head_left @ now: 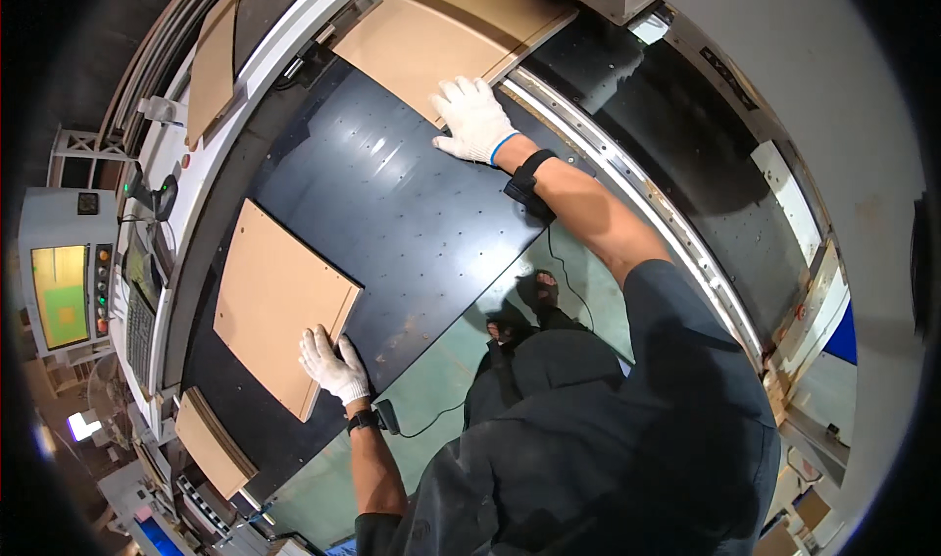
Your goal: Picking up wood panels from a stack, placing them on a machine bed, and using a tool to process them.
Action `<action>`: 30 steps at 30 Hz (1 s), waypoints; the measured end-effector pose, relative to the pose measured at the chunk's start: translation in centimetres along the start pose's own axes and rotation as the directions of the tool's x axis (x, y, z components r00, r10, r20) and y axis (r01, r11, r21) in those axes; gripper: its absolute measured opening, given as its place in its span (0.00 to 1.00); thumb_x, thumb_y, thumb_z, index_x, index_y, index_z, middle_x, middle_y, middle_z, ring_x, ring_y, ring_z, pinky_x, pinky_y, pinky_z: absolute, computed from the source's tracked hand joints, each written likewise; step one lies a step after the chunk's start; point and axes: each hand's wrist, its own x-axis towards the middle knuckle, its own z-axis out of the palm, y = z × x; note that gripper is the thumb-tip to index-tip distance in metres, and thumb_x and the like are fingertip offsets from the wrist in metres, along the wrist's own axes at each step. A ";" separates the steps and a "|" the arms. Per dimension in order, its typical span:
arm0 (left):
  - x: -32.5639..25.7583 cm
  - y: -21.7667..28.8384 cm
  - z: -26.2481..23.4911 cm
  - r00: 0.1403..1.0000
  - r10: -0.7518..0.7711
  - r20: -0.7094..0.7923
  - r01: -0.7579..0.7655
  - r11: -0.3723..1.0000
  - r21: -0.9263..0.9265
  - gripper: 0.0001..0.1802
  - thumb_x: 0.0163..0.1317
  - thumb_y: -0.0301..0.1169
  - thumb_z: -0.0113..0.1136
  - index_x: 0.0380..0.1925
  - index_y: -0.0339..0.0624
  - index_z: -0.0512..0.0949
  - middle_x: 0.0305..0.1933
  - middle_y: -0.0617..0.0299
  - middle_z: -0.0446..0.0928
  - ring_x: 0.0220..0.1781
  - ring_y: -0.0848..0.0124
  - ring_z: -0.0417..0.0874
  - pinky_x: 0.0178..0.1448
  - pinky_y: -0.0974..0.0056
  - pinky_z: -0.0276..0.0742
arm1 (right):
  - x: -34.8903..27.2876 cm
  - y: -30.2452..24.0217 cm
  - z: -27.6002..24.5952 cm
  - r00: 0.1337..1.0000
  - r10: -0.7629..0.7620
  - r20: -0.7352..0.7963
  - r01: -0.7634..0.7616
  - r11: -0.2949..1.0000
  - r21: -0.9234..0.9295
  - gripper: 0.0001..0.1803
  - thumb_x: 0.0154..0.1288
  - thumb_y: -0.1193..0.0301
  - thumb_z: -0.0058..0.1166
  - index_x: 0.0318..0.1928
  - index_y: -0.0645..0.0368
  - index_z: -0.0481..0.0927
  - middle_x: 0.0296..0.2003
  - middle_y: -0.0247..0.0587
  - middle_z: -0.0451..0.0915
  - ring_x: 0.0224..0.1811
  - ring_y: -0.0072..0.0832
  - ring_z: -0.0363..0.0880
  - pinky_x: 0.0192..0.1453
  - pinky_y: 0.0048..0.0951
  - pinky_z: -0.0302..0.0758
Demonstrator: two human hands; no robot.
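My left hand (334, 364), in a white knit glove, lies over the near right edge of a tan board (274, 306). Its fingers stretch out on the board's top face. Small holes and a groove along one edge mark this board, which lies flat on a dark perforated table (392, 198). Farther off, my right hand (474, 120), also gloved in white, touches the near edge of a larger tan panel (431, 41). Its fingers are spread on the surface, with the thumb apart. I cannot see the underside of either board.
A stack of tan boards (211, 445) sits at the near left. Along the left stand a white ledge (186, 252), a keyboard (139, 340) and a control panel with a lit screen (61, 296). A metal rail (627, 164) runs along the right. A cable (431, 423) hangs beside the table.
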 end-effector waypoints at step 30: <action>-0.1 -0.2 -0.9 0.994 -0.104 0.030 0.106 0.988 -0.110 0.32 0.57 0.41 0.69 0.62 0.48 0.77 0.71 0.49 0.72 0.75 0.46 0.68 0.81 0.36 0.53 | 3.2 -1.8 0.0 0.993 -0.007 0.120 0.026 0.988 -0.152 0.37 0.57 0.55 0.65 0.67 0.52 0.77 0.69 0.54 0.70 0.72 0.55 0.65 0.76 0.61 0.58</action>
